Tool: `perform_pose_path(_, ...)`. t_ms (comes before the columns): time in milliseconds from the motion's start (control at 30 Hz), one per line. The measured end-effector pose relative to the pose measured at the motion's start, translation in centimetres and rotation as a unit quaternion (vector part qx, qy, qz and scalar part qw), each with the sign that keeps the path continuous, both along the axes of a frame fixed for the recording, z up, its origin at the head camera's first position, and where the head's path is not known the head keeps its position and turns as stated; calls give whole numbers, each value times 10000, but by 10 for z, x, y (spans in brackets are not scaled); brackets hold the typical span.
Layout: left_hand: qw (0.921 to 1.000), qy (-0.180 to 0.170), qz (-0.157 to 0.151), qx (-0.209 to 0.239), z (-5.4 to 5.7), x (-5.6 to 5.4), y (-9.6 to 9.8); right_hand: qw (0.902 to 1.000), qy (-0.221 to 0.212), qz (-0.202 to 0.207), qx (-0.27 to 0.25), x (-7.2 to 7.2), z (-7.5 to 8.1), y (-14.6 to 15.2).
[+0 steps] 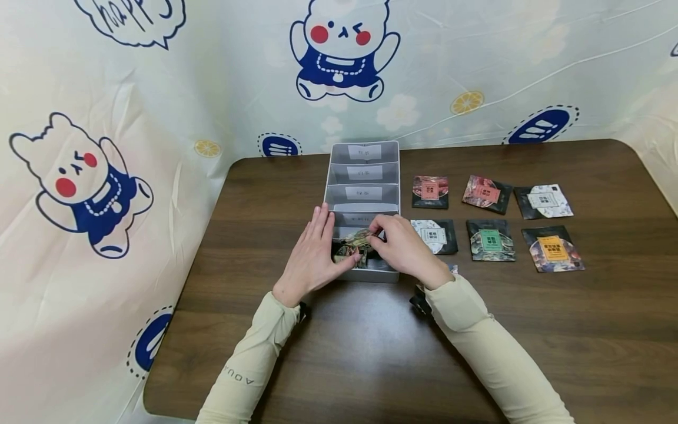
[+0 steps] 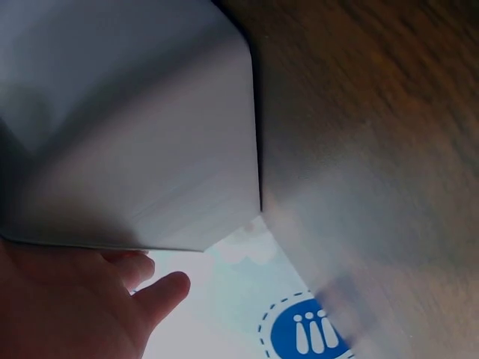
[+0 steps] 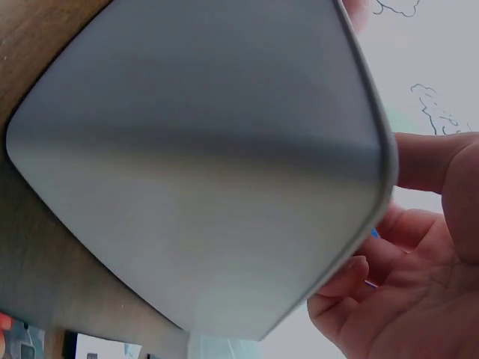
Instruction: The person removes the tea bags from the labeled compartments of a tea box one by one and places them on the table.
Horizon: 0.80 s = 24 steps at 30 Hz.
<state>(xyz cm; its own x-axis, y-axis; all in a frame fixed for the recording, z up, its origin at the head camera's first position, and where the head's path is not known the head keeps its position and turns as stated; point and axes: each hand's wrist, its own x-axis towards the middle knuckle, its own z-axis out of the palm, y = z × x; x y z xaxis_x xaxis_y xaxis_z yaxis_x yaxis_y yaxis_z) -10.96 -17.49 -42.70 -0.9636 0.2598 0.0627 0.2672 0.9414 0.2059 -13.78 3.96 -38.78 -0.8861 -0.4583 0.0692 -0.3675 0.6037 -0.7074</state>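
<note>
A long grey box (image 1: 372,275) with labelled compartments stands on the table. My left hand (image 1: 313,253) lies along its left wall with straight fingers, the thumb reaching over the front compartment and touching a dark patterned tea sachet (image 1: 344,253). With thumb and fingers, my right hand (image 1: 405,248) pinches the top of a greenish tea sachet (image 1: 360,238) in the same front compartment. In the right wrist view the box wall (image 3: 202,172) fills the middle and hides the sachets. The left wrist view likewise shows mostly the box wall (image 2: 165,149).
Right of the box lie flat sachets in two rows: red-labelled (image 1: 430,192), another red (image 1: 487,194), white (image 1: 544,201), white (image 1: 442,237), green (image 1: 490,240) and yellow (image 1: 553,249). A partly hidden item (image 1: 452,268) lies by my right wrist. A printed cloth (image 1: 254,76) hangs behind the table.
</note>
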Motion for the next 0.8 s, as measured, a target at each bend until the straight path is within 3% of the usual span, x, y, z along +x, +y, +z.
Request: perform_pose_path(800, 9999, -77, 29, 63, -1, -1, 0, 9978, 169, -354, -539, 2, 3, 29)
